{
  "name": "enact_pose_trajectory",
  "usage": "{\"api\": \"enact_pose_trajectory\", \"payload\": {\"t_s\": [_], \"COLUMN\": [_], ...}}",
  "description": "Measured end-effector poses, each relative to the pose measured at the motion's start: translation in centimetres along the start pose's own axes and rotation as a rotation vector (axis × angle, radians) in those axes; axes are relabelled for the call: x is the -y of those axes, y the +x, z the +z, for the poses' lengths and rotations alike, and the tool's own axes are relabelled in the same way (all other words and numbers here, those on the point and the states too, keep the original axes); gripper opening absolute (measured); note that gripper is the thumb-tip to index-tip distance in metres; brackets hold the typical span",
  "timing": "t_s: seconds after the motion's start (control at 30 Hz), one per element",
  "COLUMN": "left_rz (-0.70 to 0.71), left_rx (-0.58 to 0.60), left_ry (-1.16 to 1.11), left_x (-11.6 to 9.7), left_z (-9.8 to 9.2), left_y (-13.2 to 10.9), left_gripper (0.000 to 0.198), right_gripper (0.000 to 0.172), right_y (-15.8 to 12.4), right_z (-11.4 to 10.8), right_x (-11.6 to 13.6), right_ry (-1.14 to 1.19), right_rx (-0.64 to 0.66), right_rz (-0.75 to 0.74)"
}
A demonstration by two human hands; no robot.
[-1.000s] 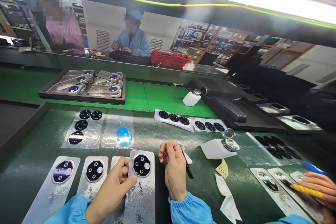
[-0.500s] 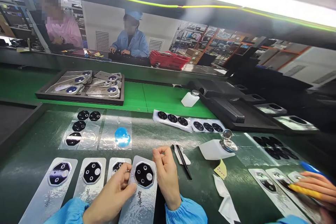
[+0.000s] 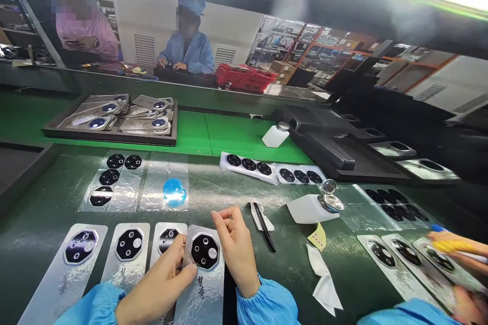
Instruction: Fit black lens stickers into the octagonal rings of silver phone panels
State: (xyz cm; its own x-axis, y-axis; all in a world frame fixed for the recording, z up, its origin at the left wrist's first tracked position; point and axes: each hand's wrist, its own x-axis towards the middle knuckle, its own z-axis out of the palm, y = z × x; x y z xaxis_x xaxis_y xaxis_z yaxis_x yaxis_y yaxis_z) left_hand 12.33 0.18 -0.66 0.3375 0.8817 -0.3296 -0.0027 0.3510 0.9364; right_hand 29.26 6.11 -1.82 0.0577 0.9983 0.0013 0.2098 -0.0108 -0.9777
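My left hand (image 3: 158, 282) grips a silver panel (image 3: 204, 289) along its left side, thumb on the front near the black octagonal disc (image 3: 205, 252). Dark characters are printed below that disc, which has several round openings. Beside the panel's upper right edge, my right hand (image 3: 237, 251) is closed, thumb and forefinger drawn together. Whatever is between those fingertips is too small to make out. To the left lie similar panels, a far-left panel (image 3: 66, 284), a second panel (image 3: 127, 264) and a third panel (image 3: 162, 231), partly covered by my left hand.
Black tweezers (image 3: 264, 226) rest on a white wipe. Nearby stand a white pump bottle (image 3: 310, 209), a yellow paper (image 3: 317, 237) and backing strips (image 3: 324, 279). Discs on film (image 3: 125, 188) lie behind. A tray (image 3: 110, 137) holds panels. A co-worker's hand (image 3: 457, 244) works at right.
My hands keep nearly the same pose around the panel. At right, the co-worker's hand has moved up and away, uncovering more of the panel there. The whole view has shifted slightly.
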Motion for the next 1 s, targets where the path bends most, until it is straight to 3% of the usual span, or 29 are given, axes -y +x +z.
{"api": "enact_pose_trajectory", "payload": {"t_s": [0.17, 0.43, 0.57, 0.83, 1.0], "left_rz": [-0.008, 0.021, -0.020, -0.078, -0.031], "left_rx": [0.012, -0.042, -0.064, -0.039, -0.063], "left_ry": [0.002, -0.082, -0.079, -0.106, -0.114], "left_x": [0.0, 0.8, 1.1, -0.6, -0.3], "left_z": [0.1, 0.2, 0.1, 0.6, 0.7], "left_y": [0.1, 0.2, 0.4, 0.6, 0.6], "left_gripper": [0.011, 0.025, 0.022, 0.029, 0.027], "right_gripper": [0.035, 0.033, 0.033, 0.034, 0.036], "right_y": [0.0, 0.1, 0.2, 0.4, 0.2], "right_z": [0.0, 0.1, 0.2, 0.6, 0.6], "right_x": [-0.3, -0.4, -0.6, -0.8, -0.4], "right_ry": [-0.007, -0.007, -0.002, 0.051, 0.111], "right_rx": [0.003, 0.017, 0.029, 0.071, 0.109], "right_rz": [0.013, 0.018, 0.033, 0.047, 0.043]}}
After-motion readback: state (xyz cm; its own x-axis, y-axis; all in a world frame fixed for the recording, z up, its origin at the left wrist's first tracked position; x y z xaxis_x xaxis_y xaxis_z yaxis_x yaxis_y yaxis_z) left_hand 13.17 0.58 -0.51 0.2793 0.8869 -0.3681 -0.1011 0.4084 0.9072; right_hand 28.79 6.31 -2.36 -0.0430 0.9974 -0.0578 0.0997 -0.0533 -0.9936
